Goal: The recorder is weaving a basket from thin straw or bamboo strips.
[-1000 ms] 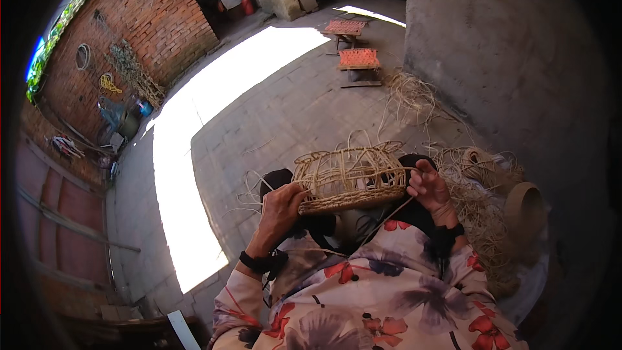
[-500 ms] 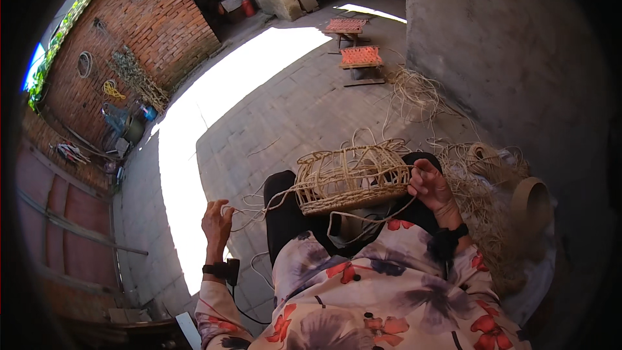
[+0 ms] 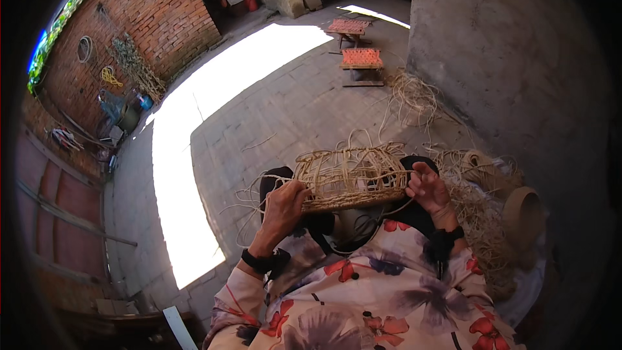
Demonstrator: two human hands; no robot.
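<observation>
Centrally, the left hand (image 3: 284,204) is pinching the left end of an open-work cord basket (image 3: 353,189), its fingers bunched narrowly together. Opposite, the right hand (image 3: 431,193) is curling its fingers loosely at the basket's right end (whether they are gripping the strand beside them, one cannot tell). The basket itself is spanning the gap between both hands, above the lap, over dark trousers (image 3: 418,216). Loose strands are trailing leftward past the left wrist. Farther right, a tangled heap of straw-coloured cord (image 3: 470,194) is lying next to a tan hollow cylinder (image 3: 523,212). Beyond, two low stools with orange woven seats (image 3: 361,58) are standing on the paved floor (image 3: 259,113), and a brick wall (image 3: 162,16) is rising at upper left.
</observation>
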